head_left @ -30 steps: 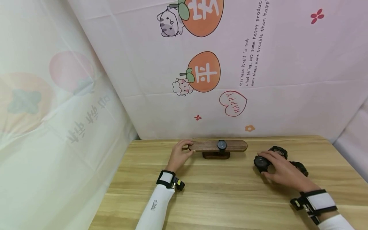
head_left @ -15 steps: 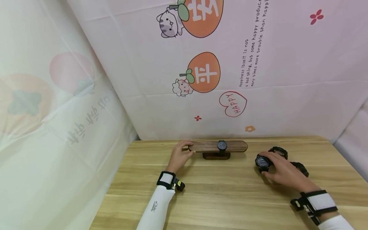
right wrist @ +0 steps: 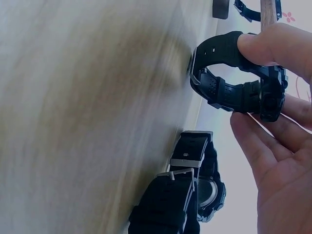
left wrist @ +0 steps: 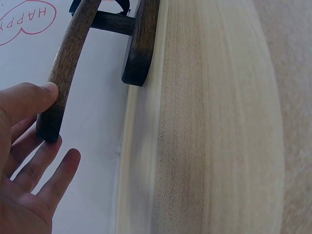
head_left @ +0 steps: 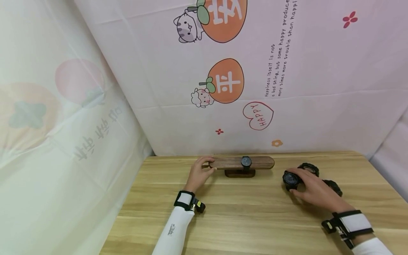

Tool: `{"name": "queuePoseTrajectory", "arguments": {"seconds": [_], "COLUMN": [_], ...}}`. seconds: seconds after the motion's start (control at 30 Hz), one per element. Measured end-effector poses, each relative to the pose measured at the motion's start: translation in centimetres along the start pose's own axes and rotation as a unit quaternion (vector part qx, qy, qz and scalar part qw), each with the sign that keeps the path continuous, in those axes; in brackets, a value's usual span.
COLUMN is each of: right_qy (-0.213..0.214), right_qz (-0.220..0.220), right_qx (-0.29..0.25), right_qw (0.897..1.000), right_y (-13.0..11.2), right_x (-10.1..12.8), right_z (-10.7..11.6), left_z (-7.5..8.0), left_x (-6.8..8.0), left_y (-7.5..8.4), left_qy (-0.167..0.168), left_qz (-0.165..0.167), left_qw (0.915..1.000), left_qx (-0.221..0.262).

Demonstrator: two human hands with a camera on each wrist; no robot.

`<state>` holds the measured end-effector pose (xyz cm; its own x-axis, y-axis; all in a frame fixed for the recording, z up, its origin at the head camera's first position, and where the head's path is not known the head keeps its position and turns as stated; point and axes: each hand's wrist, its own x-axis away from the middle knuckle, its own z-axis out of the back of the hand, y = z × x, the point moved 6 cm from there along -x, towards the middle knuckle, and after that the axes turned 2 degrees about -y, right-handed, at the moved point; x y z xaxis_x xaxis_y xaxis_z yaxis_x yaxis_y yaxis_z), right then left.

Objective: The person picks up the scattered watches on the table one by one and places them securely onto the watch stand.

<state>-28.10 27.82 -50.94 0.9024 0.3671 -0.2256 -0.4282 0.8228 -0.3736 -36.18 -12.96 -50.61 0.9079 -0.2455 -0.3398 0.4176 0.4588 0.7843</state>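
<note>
A dark wooden watch stand (head_left: 242,162) sits at the back of the table with one black watch (head_left: 246,162) strapped round its bar. My left hand (head_left: 199,172) holds the bar's left end (left wrist: 54,107), thumb on one side and fingers on the other. My right hand (head_left: 310,186) pinches a black watch (head_left: 290,179) by its strap and case (right wrist: 243,80), just above the table. Two more black watches (head_left: 308,167) (head_left: 333,186) lie behind and right of that hand; in the right wrist view they (right wrist: 195,183) lie side by side.
The wooden table (head_left: 242,219) runs to a printed cloth backdrop (head_left: 255,88) at the back and a cloth wall (head_left: 63,141) on the left. The table's right edge (head_left: 387,184) is close to the loose watches.
The right hand has tilted the gripped watch slightly; its face turned between frames. The left hand stays on the stand's bar.
</note>
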Motion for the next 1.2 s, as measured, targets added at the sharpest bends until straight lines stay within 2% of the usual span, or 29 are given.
{"name": "queuePoseTrajectory", "arguments": {"seconds": [0.33,0.67,0.9,1.2], "right_qy": [0.003,0.023,0.015,0.035], "right_qz": [-0.003,0.011,0.01,0.038], "right_qx": [0.002,0.004,-0.008,0.003], "right_qw": [1.0,1.0,1.0,0.999], "right_y": [0.2,0.1,0.0,-0.1], "right_x": [-0.3,-0.9,-1.3,-1.7], "right_z": [0.0,0.1,0.2,0.5], "left_z": [0.1,0.1,0.0,0.0], "left_x": [0.0,0.0,0.0,0.0], "left_y": [0.1,0.0,-0.2,-0.2], "left_qy": [-0.001,0.007,0.002,0.004], "left_qz": [0.003,-0.013,0.001,0.004], "left_qw": [1.0,0.9999,1.0,1.0], "left_qx": [0.0,-0.004,0.007,-0.005]}}
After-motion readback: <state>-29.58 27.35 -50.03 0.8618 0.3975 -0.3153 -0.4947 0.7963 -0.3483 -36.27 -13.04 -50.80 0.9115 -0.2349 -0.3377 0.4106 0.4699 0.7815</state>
